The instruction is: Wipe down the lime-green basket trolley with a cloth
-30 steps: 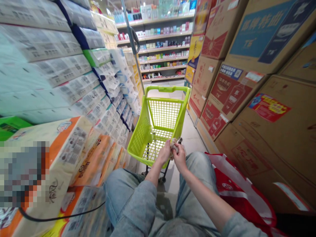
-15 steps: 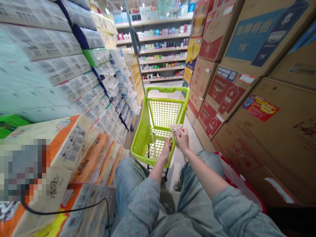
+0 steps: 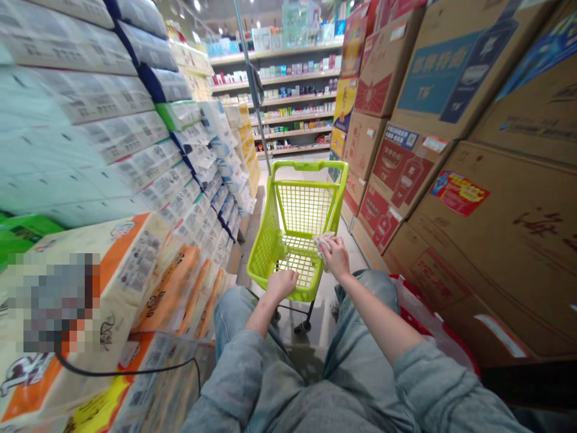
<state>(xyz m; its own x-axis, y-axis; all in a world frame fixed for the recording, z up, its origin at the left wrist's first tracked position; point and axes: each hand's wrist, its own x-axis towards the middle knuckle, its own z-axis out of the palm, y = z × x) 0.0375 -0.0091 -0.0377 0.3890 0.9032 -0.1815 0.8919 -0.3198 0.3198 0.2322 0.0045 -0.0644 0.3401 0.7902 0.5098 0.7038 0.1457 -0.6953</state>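
A lime-green shopping cart point(image 3: 261, 246) with a grid basket stands between my knees. My right hand point(image 3: 338, 257) is closed on a crumpled, pale patterned cloth point(image 3: 323, 242), at the basket's right rim. The cloth bunches out past my fingertips, over the rim. My left hand point(image 3: 283, 284) is closed over the near rim of the basket, with its back toward me. Its fingers curl inward and are partly hidden.
Stacked tissue packs point(image 3: 148, 162) line the left side, with a large orange-and-cream pack point(image 3: 117, 300) close by. A black cable point(image 3: 135, 373) crosses it. Cardboard cartons point(image 3: 451, 240) wall the right. A red basket point(image 3: 464, 355) sits beside my right leg. Stocked shelves point(image 3: 293, 96) stand ahead.
My left hand has moved left and toward me, from beside the right hand to the near rim, and has closed. My right hand still holds the cloth at the right rim.
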